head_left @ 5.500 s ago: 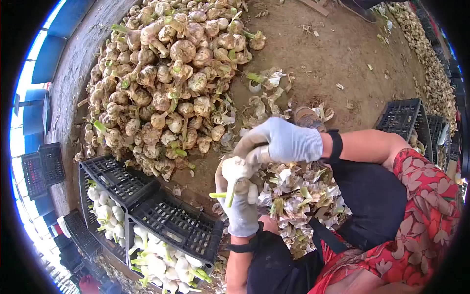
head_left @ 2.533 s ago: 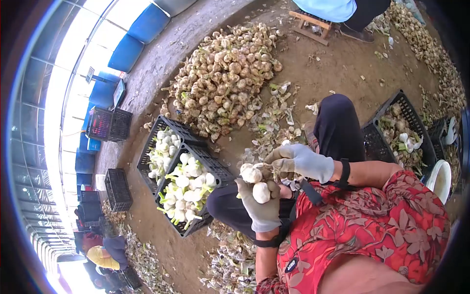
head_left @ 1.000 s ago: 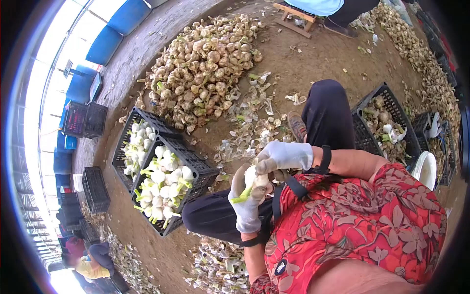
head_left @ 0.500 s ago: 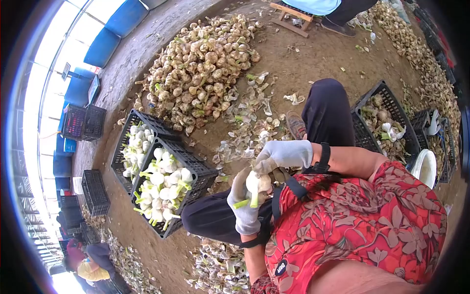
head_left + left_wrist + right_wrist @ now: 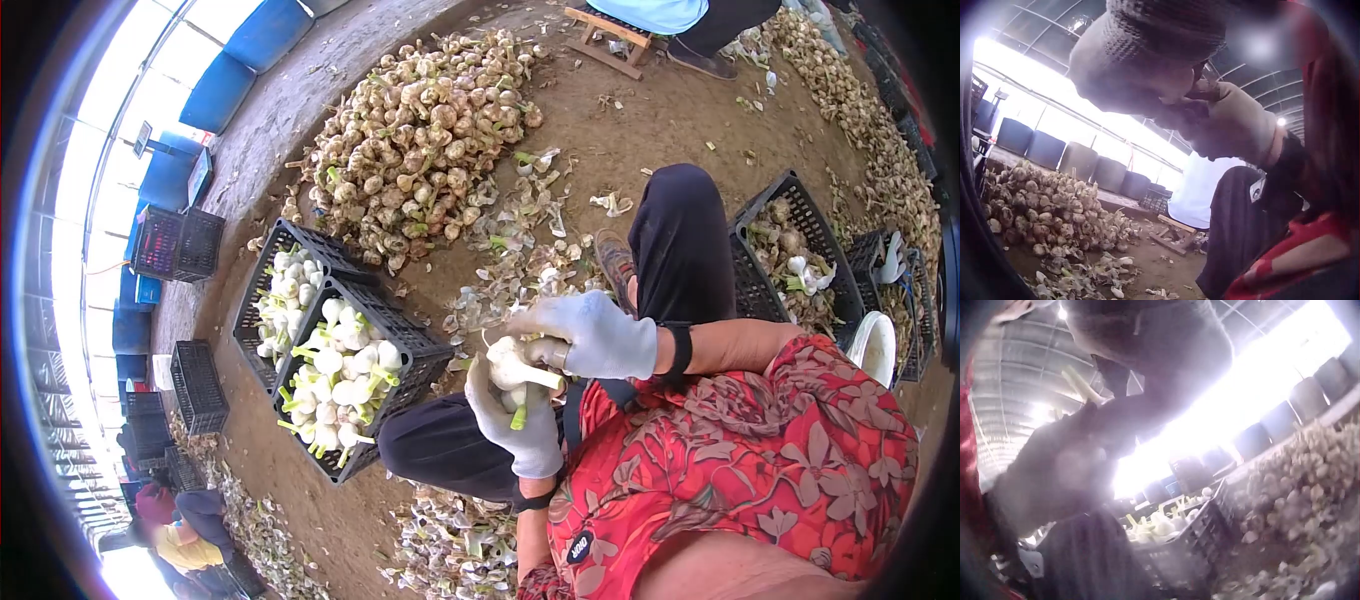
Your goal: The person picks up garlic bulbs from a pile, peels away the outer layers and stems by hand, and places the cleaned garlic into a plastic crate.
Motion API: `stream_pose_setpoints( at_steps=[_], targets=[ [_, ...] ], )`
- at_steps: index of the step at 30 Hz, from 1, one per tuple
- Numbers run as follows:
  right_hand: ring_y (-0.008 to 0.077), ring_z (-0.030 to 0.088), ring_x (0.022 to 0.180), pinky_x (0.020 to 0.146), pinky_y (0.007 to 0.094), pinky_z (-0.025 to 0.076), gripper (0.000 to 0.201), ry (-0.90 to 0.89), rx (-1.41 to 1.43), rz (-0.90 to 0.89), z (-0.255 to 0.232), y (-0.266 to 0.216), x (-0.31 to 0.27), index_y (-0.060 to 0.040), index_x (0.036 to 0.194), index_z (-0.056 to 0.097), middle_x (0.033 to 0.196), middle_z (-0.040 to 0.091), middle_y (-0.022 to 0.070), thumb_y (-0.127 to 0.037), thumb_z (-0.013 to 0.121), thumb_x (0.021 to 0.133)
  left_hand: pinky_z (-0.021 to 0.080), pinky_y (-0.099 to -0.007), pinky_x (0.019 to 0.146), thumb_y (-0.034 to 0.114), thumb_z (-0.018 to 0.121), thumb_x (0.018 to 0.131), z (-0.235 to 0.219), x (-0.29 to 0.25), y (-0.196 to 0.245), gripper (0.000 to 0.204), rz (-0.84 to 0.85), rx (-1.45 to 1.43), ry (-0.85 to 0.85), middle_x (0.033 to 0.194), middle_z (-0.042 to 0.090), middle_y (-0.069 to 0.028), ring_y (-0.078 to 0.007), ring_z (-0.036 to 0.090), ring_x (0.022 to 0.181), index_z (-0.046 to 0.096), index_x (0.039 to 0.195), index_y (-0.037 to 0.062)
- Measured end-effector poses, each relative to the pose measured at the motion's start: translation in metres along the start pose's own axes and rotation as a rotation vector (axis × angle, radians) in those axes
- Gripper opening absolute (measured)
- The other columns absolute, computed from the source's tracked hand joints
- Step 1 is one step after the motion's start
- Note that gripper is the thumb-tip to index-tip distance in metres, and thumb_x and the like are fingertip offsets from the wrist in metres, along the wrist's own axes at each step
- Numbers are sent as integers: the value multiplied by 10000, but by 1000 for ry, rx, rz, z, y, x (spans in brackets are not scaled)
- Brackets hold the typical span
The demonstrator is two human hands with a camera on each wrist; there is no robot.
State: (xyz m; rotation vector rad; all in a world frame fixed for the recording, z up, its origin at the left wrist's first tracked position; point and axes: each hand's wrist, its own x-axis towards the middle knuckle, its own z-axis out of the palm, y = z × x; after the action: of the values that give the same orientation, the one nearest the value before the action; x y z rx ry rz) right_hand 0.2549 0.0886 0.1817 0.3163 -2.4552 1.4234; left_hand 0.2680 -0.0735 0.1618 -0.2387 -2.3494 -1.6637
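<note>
In the head view, a white peeled garlic bulb [image 5: 510,363] with a trimmed green stem sits between two gloved hands. My left hand [image 5: 520,430] cups it from below, fingers curled around it. A second green stem [image 5: 518,416] sticks out lower in the same palm, its bulb mostly hidden. From above, my right hand [image 5: 595,335] pinches the bulb with thumb and bent fingers, close to a thin strand at its far side. In the left wrist view, my right hand [image 5: 1235,125] meets the left; in the right wrist view a pale stem [image 5: 1082,386] rises between dim hands.
Two black crates with peeled garlic [image 5: 335,385] stand ahead, beside a heap of unpeeled garlic [image 5: 420,140]. Peel scraps [image 5: 525,225] litter the ground. To the right are another black crate [image 5: 800,260] and a white bucket [image 5: 875,345]. Another person sits on a stool [image 5: 610,40].
Earlier, the hands held white garlic bulbs close together. Over the last half second, the bulb has turned so its stem points right, and the right hand has shifted slightly right, its fingers lifting.
</note>
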Motion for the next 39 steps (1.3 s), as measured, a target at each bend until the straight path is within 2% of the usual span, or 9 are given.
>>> stream_pose_setpoints(
  at_steps=[10, 13, 17, 19, 23, 27, 30, 34, 39],
  targets=[
    [314, 651, 726, 598, 395, 508, 223, -4, -189, -82, 5, 9, 4, -92, 935, 633, 792, 627, 97, -201, 682, 747, 477, -354, 907, 12, 741, 697, 6, 1, 1, 578, 4, -6, 18, 1147, 604, -165, -267, 615, 1026, 534, 1233, -46],
    [343, 641, 756, 656, 402, 515, 242, 24, -97, 52, 8, 19, 9, -62, 982, 625, 838, 640, 121, -121, 655, 749, 483, -348, 913, 3, 744, 705, 4, 1, 2, 596, -69, -213, -14, 1146, 607, -157, -252, 612, 1038, 513, 1252, -46],
    [373, 627, 834, 709, 408, 508, 283, -51, -260, 149, 8, 46, 15, -44, 1027, 602, 934, 632, 163, -83, 619, 747, 490, -269, 580, 299, 782, 774, 2, 0, 19, 741, -446, -741, -119, 1026, 580, -95, -148, 582, 713, 412, 1353, 21],
    [327, 628, 880, 747, 370, 500, 350, -128, -314, 169, 10, 49, 14, -24, 1115, 576, 1008, 621, 165, -88, 616, 773, 462, -270, 577, 334, 761, 799, 0, 3, 22, 677, -443, -898, -144, 960, 581, -87, -152, 556, 684, 442, 1311, 26],
    [148, 565, 884, 756, 301, 472, 477, -168, 522, 391, -5, 12, 21, -13, 1228, 543, 960, 614, 83, -348, 644, 904, 446, -309, 643, 394, 726, 828, -6, -3, -5, 515, -518, -1013, -152, 790, 557, -58, -169, 532, 676, 505, 1159, 67],
    [206, 635, 922, 811, 311, 490, 566, -247, 402, 412, -6, -8, 24, 5, 1180, 567, 1004, 666, 135, -430, 693, 840, 481, -299, 722, 396, 733, 823, -1, 5, 21, 646, -512, -805, -132, 978, 577, -68, -163, 572, 815, 444, 1289, 55],
    [124, 601, 900, 759, 289, 479, 664, -297, 380, 369, 0, -6, 26, 1, 1212, 561, 974, 651, 106, -496, 720, 800, 490, -289, 767, 330, 753, 811, 0, 4, 5, 746, -371, -721, -168, 1128, 556, -74, -154, 573, 898, 366, 1384, 48],
    [159, 618, 959, 845, 305, 493, 525, -387, 832, 381, 5, 9, 24, 31, 1251, 543, 1070, 667, 92, -309, 678, 875, 484, -293, 713, 391, 790, 761, -4, 4, 14, 781, -547, -854, -217, 1041, 569, -58, -154, 565, 814, 398, 1345, 51],
    [63, 612, 840, 654, 179, 505, 467, -472, 1231, 526, -3, 19, 20, 30, 1246, 547, 1091, 652, 68, -208, 690, 870, 487, -311, 708, 409, 769, 778, -6, -10, -19, 733, -576, -979, -250, 1007, 580, -56, -181, 579, 807, 419, 1319, 59]
  ],
)
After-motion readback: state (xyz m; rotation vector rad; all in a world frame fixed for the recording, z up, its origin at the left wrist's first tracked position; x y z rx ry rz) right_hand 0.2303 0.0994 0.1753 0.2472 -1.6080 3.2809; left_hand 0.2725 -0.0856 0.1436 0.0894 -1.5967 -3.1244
